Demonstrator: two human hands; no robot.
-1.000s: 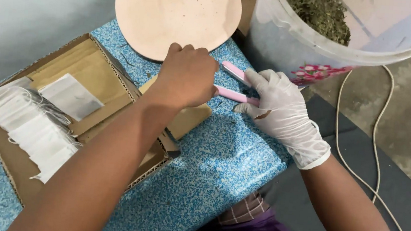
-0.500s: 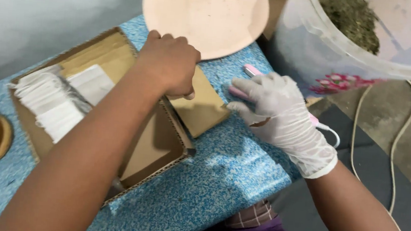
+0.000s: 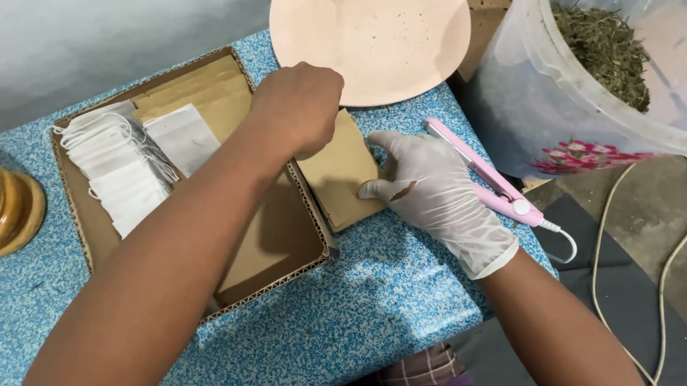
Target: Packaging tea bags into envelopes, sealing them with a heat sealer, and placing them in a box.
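The left hand (image 3: 300, 106) is bare and curled into a loose fist over the far edge of a shallow cardboard box (image 3: 273, 245), at the spot where a brown paper pouch (image 3: 343, 176) meets the box; whether its fingers pinch the pouch I cannot tell. The right hand (image 3: 435, 189), in a white glove, lies flat with fingers spread on the pouch's right edge, pressing it to the blue speckled tabletop (image 3: 367, 303). The pouch lies flat, just beside the box. A pink sealer (image 3: 486, 176) rests on the tabletop just past the gloved hand, its white cord (image 3: 643, 269) trailing to the floor. In the box, a stack of white filter bags (image 3: 118, 165) sits at the left. A round pale plate (image 3: 370, 30) lies beyond the hands, and a tub of dried leaves (image 3: 610, 76) stands to the right.
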